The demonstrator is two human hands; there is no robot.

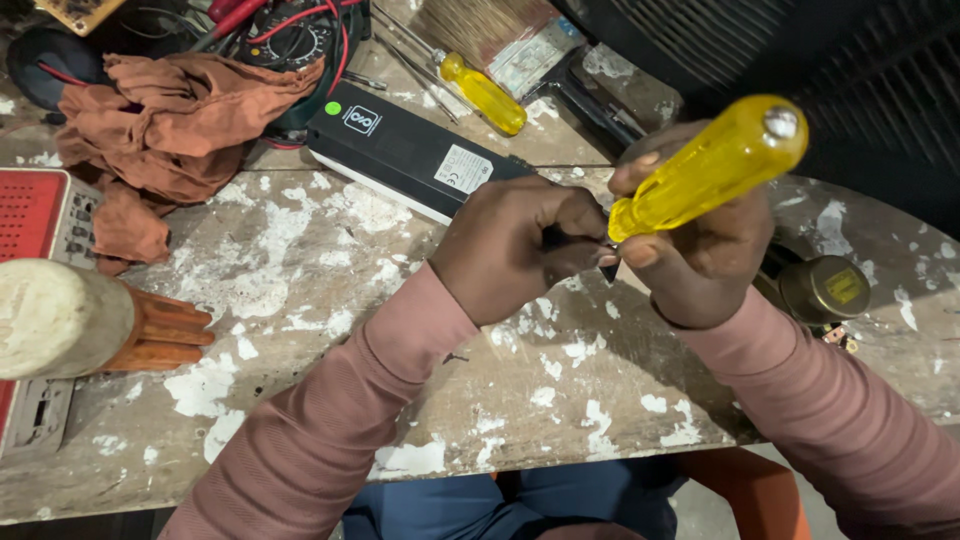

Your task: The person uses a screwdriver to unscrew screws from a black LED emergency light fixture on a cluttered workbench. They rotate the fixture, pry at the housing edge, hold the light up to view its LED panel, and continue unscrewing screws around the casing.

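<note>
My right hand point(700, 255) is wrapped around a screwdriver point(710, 165) with a clear yellow handle, fingers pressed tight on its lower end, the butt tilted up and to the right. My left hand point(510, 250) is curled into a fist just beside it, pinching something small and dark that my fingers hide; the two hands touch where the shaft goes in. Both hover over the paint-spattered workbench point(300, 300). Just beyond my left hand lies a long black box point(410, 155) with a white label. Farther off is a second yellow screwdriver point(485, 95) beside a paintbrush point(500, 30). A rust-coloured rag point(170, 120) sits far left, a mallet point(70, 320) near left, and a round brass-coloured can point(825, 288) right of my wrist.
</note>
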